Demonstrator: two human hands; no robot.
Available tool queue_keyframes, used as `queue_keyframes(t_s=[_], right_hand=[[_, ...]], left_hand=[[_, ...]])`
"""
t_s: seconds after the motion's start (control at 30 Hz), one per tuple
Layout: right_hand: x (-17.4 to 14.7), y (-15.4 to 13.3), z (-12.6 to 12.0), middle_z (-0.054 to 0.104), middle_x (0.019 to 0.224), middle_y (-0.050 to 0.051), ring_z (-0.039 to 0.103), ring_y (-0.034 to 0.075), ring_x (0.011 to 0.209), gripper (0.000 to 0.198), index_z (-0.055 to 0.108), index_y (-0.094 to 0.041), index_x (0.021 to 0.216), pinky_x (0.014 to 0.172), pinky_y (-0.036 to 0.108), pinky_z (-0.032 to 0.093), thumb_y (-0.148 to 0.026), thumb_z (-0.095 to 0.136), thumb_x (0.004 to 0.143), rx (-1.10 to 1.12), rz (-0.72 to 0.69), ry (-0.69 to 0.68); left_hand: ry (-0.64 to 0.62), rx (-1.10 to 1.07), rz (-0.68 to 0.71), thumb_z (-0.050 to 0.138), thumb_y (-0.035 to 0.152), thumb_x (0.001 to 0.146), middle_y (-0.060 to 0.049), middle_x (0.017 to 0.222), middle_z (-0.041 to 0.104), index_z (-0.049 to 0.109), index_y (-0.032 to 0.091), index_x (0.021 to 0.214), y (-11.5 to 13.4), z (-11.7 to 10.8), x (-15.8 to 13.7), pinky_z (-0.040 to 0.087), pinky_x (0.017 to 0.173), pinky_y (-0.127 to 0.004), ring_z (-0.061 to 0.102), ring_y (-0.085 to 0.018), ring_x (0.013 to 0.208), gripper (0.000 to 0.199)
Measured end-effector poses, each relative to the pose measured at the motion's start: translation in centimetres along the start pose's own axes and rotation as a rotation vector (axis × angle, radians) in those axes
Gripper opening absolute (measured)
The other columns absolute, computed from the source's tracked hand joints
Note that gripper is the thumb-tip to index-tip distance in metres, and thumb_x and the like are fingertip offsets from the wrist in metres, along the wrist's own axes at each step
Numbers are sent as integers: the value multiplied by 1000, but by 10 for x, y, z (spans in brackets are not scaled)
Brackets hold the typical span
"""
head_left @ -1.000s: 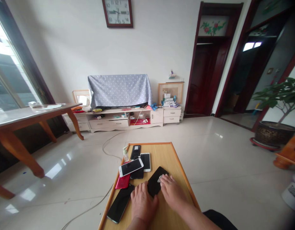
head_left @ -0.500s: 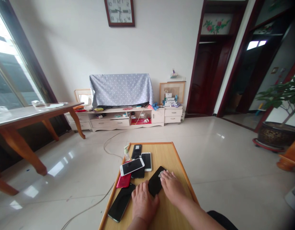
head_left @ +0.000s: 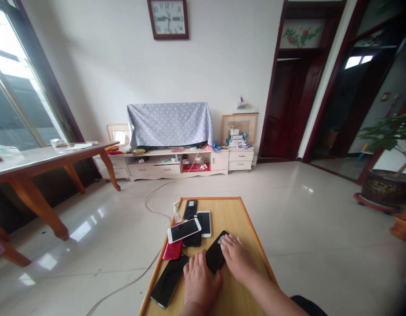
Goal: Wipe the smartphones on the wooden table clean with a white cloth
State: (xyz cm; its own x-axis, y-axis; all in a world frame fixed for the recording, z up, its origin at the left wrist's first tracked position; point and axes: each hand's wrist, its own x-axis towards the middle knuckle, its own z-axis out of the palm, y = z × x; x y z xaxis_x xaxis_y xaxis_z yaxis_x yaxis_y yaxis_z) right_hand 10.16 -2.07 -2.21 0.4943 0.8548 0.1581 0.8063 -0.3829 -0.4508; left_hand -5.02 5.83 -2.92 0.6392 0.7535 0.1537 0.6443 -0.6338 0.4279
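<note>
A black smartphone (head_left: 216, 258) lies tilted on the small wooden table between my hands. My left hand (head_left: 200, 277) grips its lower left edge, fingers curled on one side and thumb near the bottom corner. My right hand (head_left: 236, 256) presses a small crumpled whitish cloth (head_left: 222, 239) onto the upper part of the screen, its fingertips partly covering the cloth. Left of my left hand lies another black phone (head_left: 168, 281). Beyond it are a red phone (head_left: 172, 250), a white-framed phone (head_left: 184, 230) resting across others, and a second white phone (head_left: 206, 224).
A clear pump bottle (head_left: 176, 212) stands at the tabletop's left edge, by a dark phone (head_left: 190, 209). The table's raised orange rim (head_left: 252, 224) runs along the right. A cable (head_left: 130, 281) crosses the floor to the left. A low white cabinet (head_left: 157, 170) stands by the wall.
The whole view has shifted slightly, so things appear a little further right and lower. Both hands keep nearly the same places on the phone and cloth.
</note>
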Motion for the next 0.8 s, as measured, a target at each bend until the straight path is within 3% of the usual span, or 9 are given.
queue_keyframes(t_s=[0.07,0.27,0.5,0.67,0.8], right_hand=[[-2,-5,4,49,150,12,38,26,144,53,56,-16,141,121,49,23,-39,26,105,10,-14,-8],[-22,-28,12,50,150,6,40,22,142,48,50,-23,146,123,45,21,-33,32,102,86,-287,-154],[11,-12,4,52,148,9,39,24,143,49,57,-20,140,122,52,17,-32,29,102,5,-47,-50],[-1,-32,29,55,145,7,45,23,139,45,60,-26,137,123,50,16,-31,36,100,91,-192,-129],[4,-28,28,57,143,6,47,21,138,45,61,-27,136,123,50,12,-31,32,101,89,-204,-122]], left_hand=[[7,6,-7,60,38,78,-10,133,59,49,20,136,-1,1,0,25,109,-39,46,-27,127,62],[-21,22,14,45,28,89,-11,138,58,46,18,142,-9,5,0,24,110,-37,46,-25,129,54],[-20,24,-27,61,42,77,-11,142,55,45,18,144,-4,1,0,23,111,-40,43,-29,131,73],[-43,12,6,50,36,86,-10,142,55,48,20,143,-8,0,-1,23,109,-38,45,-27,128,58],[-11,-27,-4,52,38,84,-10,139,57,48,19,142,-9,0,-1,24,108,-38,47,-27,126,61]])
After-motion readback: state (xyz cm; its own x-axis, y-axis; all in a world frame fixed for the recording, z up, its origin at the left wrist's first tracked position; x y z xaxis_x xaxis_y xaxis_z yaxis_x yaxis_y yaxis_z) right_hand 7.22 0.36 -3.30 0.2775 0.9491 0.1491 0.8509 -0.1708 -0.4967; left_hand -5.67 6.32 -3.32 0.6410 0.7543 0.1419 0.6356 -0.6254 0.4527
